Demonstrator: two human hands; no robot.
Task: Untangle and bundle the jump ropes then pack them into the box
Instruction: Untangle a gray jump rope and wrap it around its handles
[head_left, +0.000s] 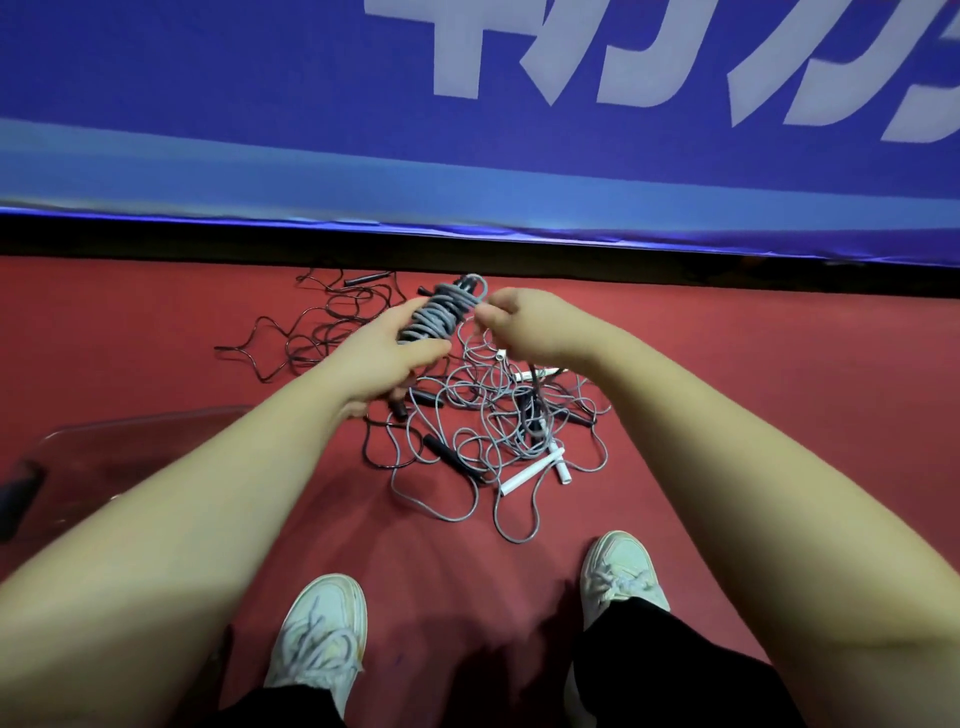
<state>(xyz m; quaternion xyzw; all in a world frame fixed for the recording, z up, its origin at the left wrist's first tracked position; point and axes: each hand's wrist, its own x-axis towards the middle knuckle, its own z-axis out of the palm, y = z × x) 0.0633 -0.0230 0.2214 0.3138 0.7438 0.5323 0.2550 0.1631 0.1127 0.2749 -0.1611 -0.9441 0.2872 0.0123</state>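
Head view: a person stood on a red floor (779, 395), with both bare arms stretched forward.
Left hand (384, 358): its fingers and thumb were curled round the lower part of the grey bundle, holding it tilted above the floor.
Grey bundle (441, 312): grey cord was wound in tight turns round dark handles, whose ends showed at the top.
Right hand (519, 327): its fingers were closed, with the thumb and forefinger pinching the loose cord just beside the bundle's upper end.
Loose cord (480, 353): it hung from the right hand toward the pile below.
Grey tangle (498, 415): grey jump ropes lay knotted together on the floor under the hands, with white handles (524, 475) and a black handle (441, 452) among them.
Black ropes (322, 322): they lay in loose loops left of the grey tangle, near the dark strip under the banner.
Clear box (119, 452): it sat on the floor at the left, partly under the left forearm and apart from the ropes; its contents could not be made out.
Banner (260, 104): blue with large white characters, it ran across the top.
Shoes (322, 639): two white laced shoes stood at the bottom.
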